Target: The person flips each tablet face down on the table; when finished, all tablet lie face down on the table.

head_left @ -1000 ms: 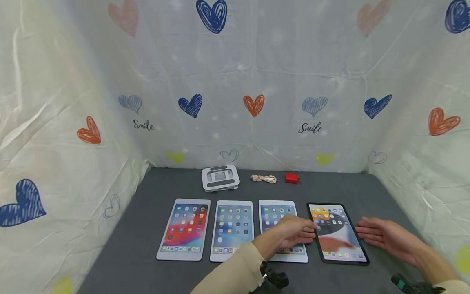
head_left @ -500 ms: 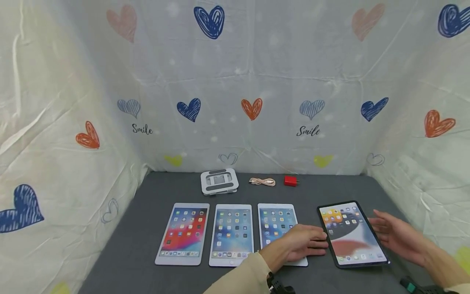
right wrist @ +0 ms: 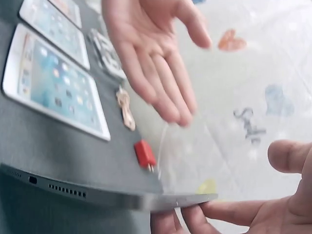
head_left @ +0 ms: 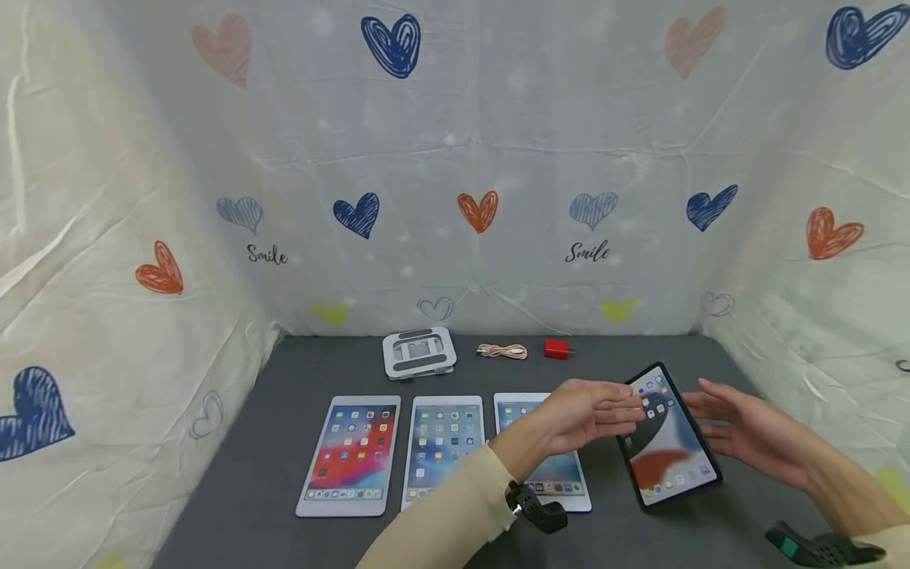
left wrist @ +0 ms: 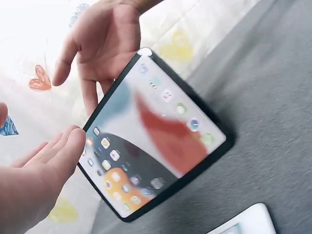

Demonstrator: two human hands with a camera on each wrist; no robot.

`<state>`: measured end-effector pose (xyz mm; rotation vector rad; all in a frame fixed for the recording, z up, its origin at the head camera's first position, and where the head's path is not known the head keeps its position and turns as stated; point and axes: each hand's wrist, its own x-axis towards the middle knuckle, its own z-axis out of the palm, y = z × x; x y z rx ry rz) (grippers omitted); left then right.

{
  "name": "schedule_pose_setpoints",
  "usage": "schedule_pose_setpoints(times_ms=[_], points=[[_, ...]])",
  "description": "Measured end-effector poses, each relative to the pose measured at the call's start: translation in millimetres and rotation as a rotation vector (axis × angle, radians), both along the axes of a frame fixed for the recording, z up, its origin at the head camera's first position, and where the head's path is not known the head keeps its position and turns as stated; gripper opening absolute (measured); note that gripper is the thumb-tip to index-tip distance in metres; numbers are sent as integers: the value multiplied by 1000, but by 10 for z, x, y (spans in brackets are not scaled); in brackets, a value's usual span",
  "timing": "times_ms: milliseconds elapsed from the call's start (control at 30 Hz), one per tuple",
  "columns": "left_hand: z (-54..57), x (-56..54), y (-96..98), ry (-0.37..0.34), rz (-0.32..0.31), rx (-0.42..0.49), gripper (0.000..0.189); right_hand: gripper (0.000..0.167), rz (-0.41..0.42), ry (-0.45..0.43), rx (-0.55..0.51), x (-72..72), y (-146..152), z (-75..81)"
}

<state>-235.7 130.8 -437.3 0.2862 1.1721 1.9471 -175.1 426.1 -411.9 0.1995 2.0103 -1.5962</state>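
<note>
A black-bezel tablet point(head_left: 667, 442) with a lit home screen is tilted off the dark tabletop. My right hand point(head_left: 757, 431) is at its right side. In the right wrist view, that hand's fingers point(right wrist: 195, 222) reach under the tablet's edge point(right wrist: 117, 197), while the thumb stands apart. Straight fingers extend from my left hand point(head_left: 593, 411) over the tablet's upper left edge; whether they touch it I cannot tell. Beneath the left forearm, a white tablet point(head_left: 554, 474) is partly covered. To its left lie another white tablet point(head_left: 444, 442) and one with a red-and-blue screen point(head_left: 350, 454).
At the back of the grey tabletop point(head_left: 235, 474) lie a folded silver stand point(head_left: 419, 353), a coiled pale cable point(head_left: 502, 351) and a red charger plug point(head_left: 558, 348). A white curtain point(head_left: 426, 158) printed with hearts surrounds the table's back and sides.
The black tablet first slid right and turned, then rose off the table and tilted. The right hand's fingers have gone behind its right edge. The left hand has risen to the tablet's upper left.
</note>
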Motion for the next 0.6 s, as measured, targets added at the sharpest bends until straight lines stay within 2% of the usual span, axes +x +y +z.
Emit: schedule_pose_setpoints(times_ms=[133,267,467,600], points=[[98,-60,0,3,-17,-18,41,92,10,5,-4,3,-182,111],[145,-79,8,7,-45,-40,43,88,22,39,-12,23,-355,167],[169,-101,-60,-26,-13,-41,48,83,37,82,-100,9,-538,145],[178,-98,-184,-61,0,-30,51,78,68,82,-209,-10,-550,93]])
